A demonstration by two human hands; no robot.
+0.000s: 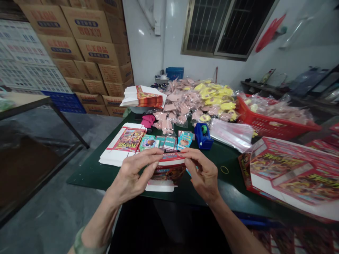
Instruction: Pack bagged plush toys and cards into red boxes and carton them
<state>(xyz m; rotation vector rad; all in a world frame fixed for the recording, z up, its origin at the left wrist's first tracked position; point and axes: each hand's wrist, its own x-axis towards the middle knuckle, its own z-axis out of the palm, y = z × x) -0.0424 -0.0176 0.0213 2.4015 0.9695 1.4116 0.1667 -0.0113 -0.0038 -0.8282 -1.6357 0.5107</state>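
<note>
Going left to right on the dark green desk (87, 180): a stack of flat red-and-white printed card blanks (124, 150) sits still unfolded. Lower centre, the left hand (129, 180) and right hand (203, 175) are apart, fingers curled either side of a small red-and-white printed cardboard box (168, 173), can't tell if they're clamped on it. Bagged pink and yellow toys (201, 100) are piled up top, unboxed, and a big red printed display carton (291, 173) looks already folded, far right.
</note>
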